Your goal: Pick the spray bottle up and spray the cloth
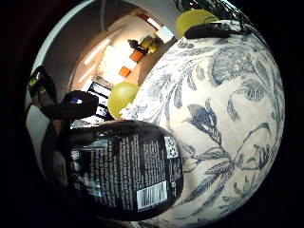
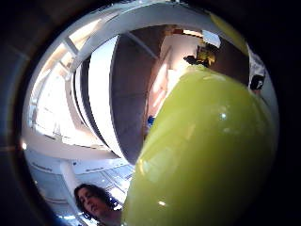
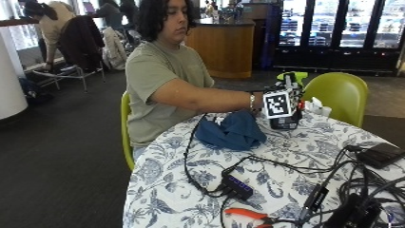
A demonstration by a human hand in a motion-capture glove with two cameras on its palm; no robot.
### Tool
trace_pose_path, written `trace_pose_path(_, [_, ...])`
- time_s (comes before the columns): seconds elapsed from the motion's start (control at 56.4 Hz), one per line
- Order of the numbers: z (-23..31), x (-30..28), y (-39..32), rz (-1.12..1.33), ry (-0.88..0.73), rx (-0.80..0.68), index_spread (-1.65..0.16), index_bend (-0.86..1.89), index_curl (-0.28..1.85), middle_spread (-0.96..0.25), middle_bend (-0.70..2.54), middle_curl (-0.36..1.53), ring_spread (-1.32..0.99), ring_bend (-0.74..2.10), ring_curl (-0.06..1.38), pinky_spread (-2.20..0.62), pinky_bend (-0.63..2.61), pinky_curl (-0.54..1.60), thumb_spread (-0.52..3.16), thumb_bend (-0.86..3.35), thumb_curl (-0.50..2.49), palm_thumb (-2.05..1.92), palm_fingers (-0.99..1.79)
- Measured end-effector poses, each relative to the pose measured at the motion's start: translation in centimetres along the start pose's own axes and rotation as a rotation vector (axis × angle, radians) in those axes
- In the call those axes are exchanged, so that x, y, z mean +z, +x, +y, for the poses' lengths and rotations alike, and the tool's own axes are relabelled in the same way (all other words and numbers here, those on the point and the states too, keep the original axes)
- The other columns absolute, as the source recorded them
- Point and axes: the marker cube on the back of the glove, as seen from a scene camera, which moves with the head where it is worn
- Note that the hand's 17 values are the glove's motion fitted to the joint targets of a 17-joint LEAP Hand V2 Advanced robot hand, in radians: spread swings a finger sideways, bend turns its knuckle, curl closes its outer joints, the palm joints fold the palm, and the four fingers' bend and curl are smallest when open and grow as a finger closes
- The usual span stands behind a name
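Clearly the right hand (image 3: 286,102) sits at the spray bottle (image 3: 286,121), fingers hidden so grip unknowable; lift upright, aim nozzle toward the blue cloth (image 3: 231,131).

chair (image 2: 207,155): yellow-green glossy shell, fills much of view, close to palm | behind: ceiling with light strips (image 2: 51,101), dark curved panel (image 2: 129,99) | person's head (image 2: 94,200) at view edge beside chair

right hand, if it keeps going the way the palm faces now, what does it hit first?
Likely the spray bottle: its dark labelled body fills the view by the right hand, standing on the floral tablecloth. Contact is unclear.
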Motion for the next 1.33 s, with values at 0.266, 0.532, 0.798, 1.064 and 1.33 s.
trace_pose_path(0.266, [4.1,-2.0,-0.8,0.076,-0.201,0.268,-0.29,0.35,0.65,-0.11,0.51,0.52,-0.12,0.39,0.43,-0.06,0.2,0.38,0.67,-0.04,0.76,0.9,0.75])
trace_pose_path(0.532, [10.2,-7.2,-2.9,0.573,-0.282,0.166,-0.34,0.14,0.47,-0.02,0.21,0.4,-0.06,0.21,0.34,0.16,0.24,0.35,0.84,-0.05,0.59,0.8,0.45])
trace_pose_path(0.798, [17.2,-9.8,-5.6,0.892,-0.56,0.027,-0.39,0.17,0.4,-0.02,0.18,0.37,-0.06,0.17,0.3,0.21,0.2,0.34,0.91,-0.04,0.49,0.73,0.32])
trace_pose_path(1.064, [21.5,-10.6,-9.2,1.069,-0.724,-0.118,-0.4,0.2,0.38,-0.03,0.17,0.34,-0.08,0.18,0.28,0.21,0.19,0.33,0.97,-0.05,0.41,0.62,0.29])
trace_pose_path(1.33, [23.7,-9.5,-11.3,1.048,-0.756,-0.193,-0.42,0.21,0.38,-0.03,0.16,0.3,-0.09,0.18,0.27,0.2,0.19,0.33,1.02,-0.03,0.35,0.51,0.26])
